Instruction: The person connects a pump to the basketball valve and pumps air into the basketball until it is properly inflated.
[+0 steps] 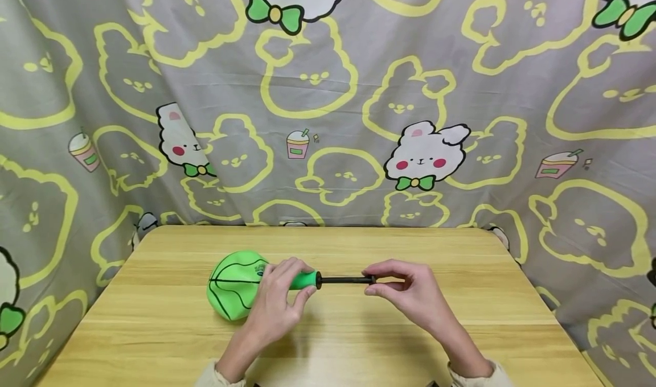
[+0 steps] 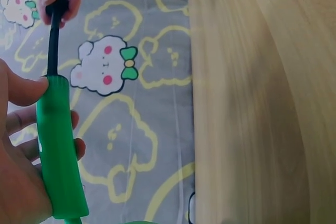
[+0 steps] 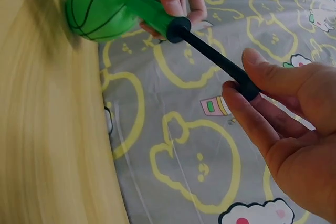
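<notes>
A green hand pump (image 2: 60,150) with a black plunger rod (image 1: 345,280) lies level above the table, its rod drawn out to the right. My left hand (image 1: 279,299) grips the pump's green barrel, fingers curled round it in the left wrist view. With thumb and fingers my right hand (image 1: 410,290) pinches the black knob (image 3: 248,88) at the rod's end. Left of the pump, at its barrel's end, is a green ball (image 1: 230,296) with black basketball lines, dented and not fully round. My left hand hides where pump and ball meet in the head view.
Both hands work above a light wooden table (image 1: 169,341). Behind it hangs a grey curtain (image 1: 328,91) printed with yellow outlines and white rabbits, close against the table's far edge.
</notes>
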`<control>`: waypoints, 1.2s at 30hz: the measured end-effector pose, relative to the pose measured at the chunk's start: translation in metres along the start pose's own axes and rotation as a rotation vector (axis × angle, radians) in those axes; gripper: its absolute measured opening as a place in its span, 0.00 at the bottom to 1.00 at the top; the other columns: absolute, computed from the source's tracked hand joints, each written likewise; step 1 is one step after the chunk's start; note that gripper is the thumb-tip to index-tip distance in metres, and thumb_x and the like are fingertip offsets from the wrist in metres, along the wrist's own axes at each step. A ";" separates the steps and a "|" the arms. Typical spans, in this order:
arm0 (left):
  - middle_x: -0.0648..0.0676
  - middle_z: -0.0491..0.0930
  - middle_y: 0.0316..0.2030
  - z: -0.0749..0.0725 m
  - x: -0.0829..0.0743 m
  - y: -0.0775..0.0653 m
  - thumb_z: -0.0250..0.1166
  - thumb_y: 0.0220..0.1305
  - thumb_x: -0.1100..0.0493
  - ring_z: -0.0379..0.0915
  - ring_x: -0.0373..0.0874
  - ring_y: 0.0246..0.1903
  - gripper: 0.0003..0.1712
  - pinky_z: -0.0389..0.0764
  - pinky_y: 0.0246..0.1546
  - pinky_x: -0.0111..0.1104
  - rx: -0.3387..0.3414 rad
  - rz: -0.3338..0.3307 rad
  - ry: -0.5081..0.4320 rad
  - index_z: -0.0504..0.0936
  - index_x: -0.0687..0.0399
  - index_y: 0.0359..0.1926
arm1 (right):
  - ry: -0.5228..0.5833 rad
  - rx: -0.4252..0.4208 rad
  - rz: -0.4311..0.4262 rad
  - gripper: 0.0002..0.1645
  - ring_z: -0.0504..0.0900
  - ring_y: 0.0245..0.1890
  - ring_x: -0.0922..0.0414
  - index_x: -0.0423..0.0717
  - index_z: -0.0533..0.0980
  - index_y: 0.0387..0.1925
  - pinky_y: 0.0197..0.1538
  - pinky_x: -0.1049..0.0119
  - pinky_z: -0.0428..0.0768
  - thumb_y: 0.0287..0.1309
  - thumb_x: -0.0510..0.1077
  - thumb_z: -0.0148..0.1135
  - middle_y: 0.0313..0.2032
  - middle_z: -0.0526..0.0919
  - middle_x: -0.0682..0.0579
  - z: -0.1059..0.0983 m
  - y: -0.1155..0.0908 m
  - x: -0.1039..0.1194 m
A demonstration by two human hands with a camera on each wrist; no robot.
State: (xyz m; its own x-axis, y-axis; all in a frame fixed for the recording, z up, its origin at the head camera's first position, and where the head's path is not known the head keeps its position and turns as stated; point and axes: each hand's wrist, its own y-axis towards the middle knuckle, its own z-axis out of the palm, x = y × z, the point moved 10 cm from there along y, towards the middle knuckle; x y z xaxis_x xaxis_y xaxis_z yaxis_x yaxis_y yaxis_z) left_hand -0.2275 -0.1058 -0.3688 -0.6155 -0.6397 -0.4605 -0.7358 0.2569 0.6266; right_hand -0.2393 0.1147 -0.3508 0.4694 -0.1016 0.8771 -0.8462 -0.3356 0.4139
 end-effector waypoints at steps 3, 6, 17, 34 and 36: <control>0.44 0.82 0.40 0.001 -0.002 0.000 0.73 0.57 0.57 0.79 0.38 0.43 0.13 0.68 0.48 0.41 -0.009 0.013 0.004 0.82 0.48 0.43 | 0.005 -0.018 0.001 0.15 0.89 0.42 0.52 0.40 0.87 0.44 0.42 0.58 0.86 0.52 0.32 0.76 0.42 0.89 0.46 0.005 0.000 -0.002; 0.45 0.83 0.41 0.003 -0.003 -0.001 0.73 0.57 0.57 0.79 0.39 0.44 0.13 0.68 0.48 0.42 -0.009 0.018 0.009 0.82 0.48 0.43 | 0.017 -0.031 0.005 0.15 0.89 0.42 0.49 0.40 0.87 0.44 0.41 0.58 0.86 0.52 0.32 0.76 0.42 0.89 0.43 0.012 -0.001 -0.005; 0.44 0.82 0.40 0.005 -0.008 -0.002 0.73 0.57 0.57 0.79 0.39 0.44 0.13 0.69 0.50 0.42 0.014 0.030 0.010 0.81 0.47 0.43 | 0.044 -0.055 -0.050 0.16 0.89 0.43 0.51 0.38 0.87 0.44 0.40 0.58 0.86 0.51 0.31 0.76 0.42 0.89 0.42 0.033 0.000 -0.009; 0.43 0.81 0.40 0.012 -0.016 -0.003 0.75 0.56 0.57 0.78 0.37 0.42 0.14 0.67 0.46 0.39 0.032 0.063 0.016 0.82 0.47 0.43 | 0.074 -0.057 -0.056 0.17 0.88 0.45 0.51 0.33 0.85 0.46 0.41 0.59 0.86 0.53 0.33 0.75 0.43 0.87 0.35 0.053 0.000 -0.018; 0.42 0.81 0.40 0.013 -0.016 -0.003 0.75 0.56 0.56 0.78 0.37 0.43 0.14 0.68 0.46 0.39 0.034 0.060 0.016 0.82 0.47 0.43 | 0.076 -0.048 -0.052 0.17 0.88 0.45 0.51 0.33 0.85 0.46 0.41 0.59 0.85 0.53 0.32 0.75 0.44 0.87 0.36 0.054 0.000 -0.018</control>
State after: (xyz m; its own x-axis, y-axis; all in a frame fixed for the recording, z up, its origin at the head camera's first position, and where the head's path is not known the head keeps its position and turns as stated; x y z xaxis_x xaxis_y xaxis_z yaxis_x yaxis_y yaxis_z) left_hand -0.2194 -0.0873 -0.3715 -0.6545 -0.6338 -0.4122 -0.7069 0.3198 0.6309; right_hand -0.2345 0.0661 -0.3799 0.4940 -0.0133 0.8694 -0.8331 -0.2933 0.4689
